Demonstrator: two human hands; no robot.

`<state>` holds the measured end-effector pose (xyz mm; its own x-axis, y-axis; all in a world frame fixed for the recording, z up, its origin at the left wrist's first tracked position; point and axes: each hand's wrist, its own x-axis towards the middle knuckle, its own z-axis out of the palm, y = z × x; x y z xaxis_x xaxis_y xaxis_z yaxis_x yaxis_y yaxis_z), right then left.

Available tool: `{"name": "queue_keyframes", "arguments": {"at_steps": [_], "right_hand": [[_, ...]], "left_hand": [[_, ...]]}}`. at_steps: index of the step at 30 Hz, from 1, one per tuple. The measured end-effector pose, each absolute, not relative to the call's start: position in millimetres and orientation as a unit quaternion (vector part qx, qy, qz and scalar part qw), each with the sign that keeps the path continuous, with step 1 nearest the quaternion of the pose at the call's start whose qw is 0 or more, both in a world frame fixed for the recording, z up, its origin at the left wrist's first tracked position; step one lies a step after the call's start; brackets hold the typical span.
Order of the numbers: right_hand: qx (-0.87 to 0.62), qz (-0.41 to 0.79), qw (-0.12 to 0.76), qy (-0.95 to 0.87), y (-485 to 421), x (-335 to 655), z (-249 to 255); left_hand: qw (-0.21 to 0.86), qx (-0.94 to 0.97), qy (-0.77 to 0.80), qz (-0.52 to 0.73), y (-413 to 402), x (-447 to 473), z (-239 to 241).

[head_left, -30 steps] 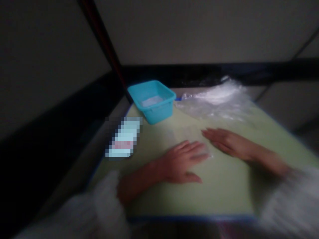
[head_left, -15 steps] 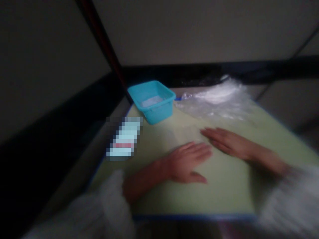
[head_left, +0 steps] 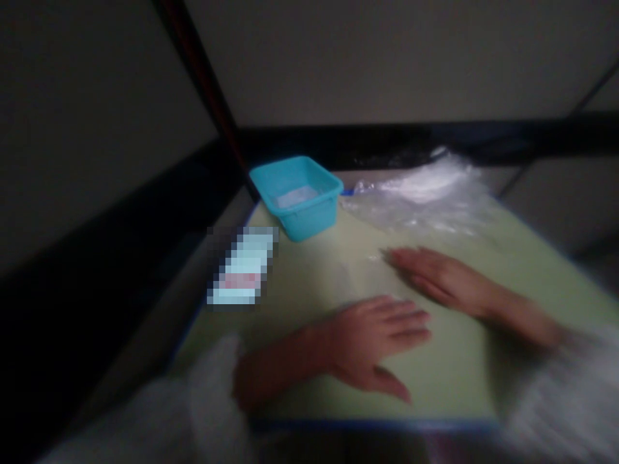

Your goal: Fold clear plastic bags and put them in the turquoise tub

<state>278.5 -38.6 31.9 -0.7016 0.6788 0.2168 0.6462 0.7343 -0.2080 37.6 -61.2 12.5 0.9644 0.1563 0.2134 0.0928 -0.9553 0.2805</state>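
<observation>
My left hand (head_left: 374,345) lies flat, palm down, on the yellow-green tabletop (head_left: 449,380), its fingers spread and pointing right. Farther back and to the right, my right hand (head_left: 432,277) is also palm down, with its fingers stretched out to the left. A thin, clear plastic piece (head_left: 360,277), perhaps a small bag, lies flat just beyond my left hand. The fingertips of my right hand are at its right side; whether they touch it is hard to tell. Neither hand grips anything.
A turquoise plastic basket (head_left: 312,219) with something pale inside stands at the back left corner. Crumpled clear plastic bags (head_left: 430,193) are heaped along the back edge. A phone-like object (head_left: 246,264), pixelated, lies by the left edge. Walls rise behind the table.
My left hand has slid toward me and slightly right, with its fingers more spread, uncovering more of the clear plastic. My right hand has barely moved.
</observation>
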Motion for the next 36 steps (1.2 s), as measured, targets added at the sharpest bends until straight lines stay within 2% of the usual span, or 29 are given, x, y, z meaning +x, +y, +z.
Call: {"name": "queue_keyframes", "arguments": {"at_steps": [8,11,14,17,25,36], "right_hand": [[-0.337,0.075,0.16,-0.925,-45,263,25],[-0.394,0.051,0.191,-0.897,-48,262,25],[-0.441,0.046,0.204,-0.873,-56,255,27],[-0.427,0.061,0.189,-0.882,-65,242,27],[-0.386,0.065,0.15,-0.908,-70,234,12],[-0.42,0.019,0.102,-0.902,-73,237,8]], "left_hand": [[0.167,0.973,0.036,0.155,-59,36,22],[0.185,0.943,0.15,0.231,-51,28,28],[0.159,0.895,0.314,0.275,-41,22,26],[0.13,0.891,0.368,0.233,-37,21,18],[0.057,0.93,0.34,0.128,-49,24,2],[0.053,0.92,0.377,0.095,-54,24,7]]}}
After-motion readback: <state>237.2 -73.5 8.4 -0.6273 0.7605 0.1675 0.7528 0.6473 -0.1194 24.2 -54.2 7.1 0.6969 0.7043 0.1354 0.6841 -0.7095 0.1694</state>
